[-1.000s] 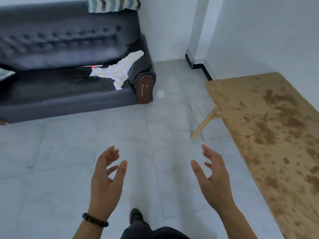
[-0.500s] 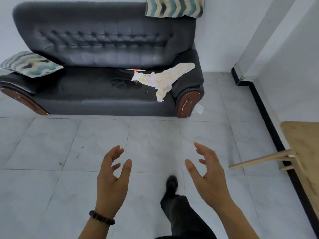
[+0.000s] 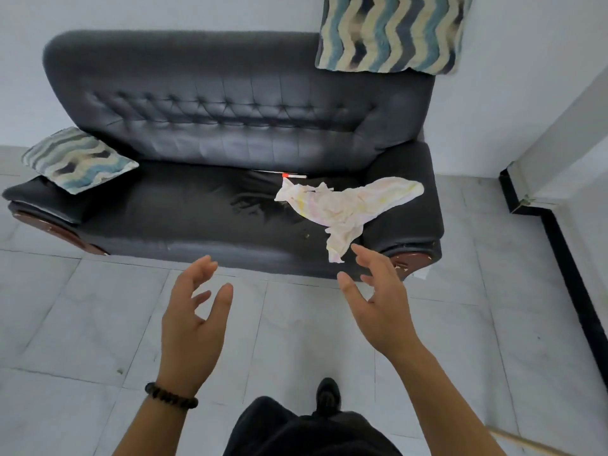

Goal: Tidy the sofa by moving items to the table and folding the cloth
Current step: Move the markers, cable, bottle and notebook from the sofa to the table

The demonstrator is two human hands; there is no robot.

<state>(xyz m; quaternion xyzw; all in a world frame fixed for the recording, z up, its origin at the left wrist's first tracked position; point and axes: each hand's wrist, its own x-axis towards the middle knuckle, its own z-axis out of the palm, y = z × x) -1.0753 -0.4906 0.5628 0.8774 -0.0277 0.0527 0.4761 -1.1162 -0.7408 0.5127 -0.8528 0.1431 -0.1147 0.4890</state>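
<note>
Both grips are up in front of the body, holding nothing. The left grip (image 3: 194, 324) is released, fingers spread and loosely bent, palm turned inward, with a bead bracelet (image 3: 171, 396) on its wrist. The right grip (image 3: 378, 307) is released too, fingers fanned, thumb out, palm facing its partner. Pale floor tiles (image 3: 82, 307) show under both.

The cloth (image 3: 342, 205) lies crumpled on the sofa (image 3: 197, 205), just beyond the right grip. It is pale, with yellow and pink tints. One end drapes up onto the armrest past that grip. Its lowest tail hangs over the seat's front edge, just beside the right fingertips in the picture, with a small gap showing.

Beyond the cloth, farther from the right grip, a thin white stick with a red end (image 3: 294, 175) lies along the seat's back crease. One cushion (image 3: 77, 159) sits on the armrest well off to the left of the left grip. A second cushion (image 3: 391, 31) perches on the backrest, well beyond the right grip. A dark shoe (image 3: 327, 394) shows low between the two forearms.
</note>
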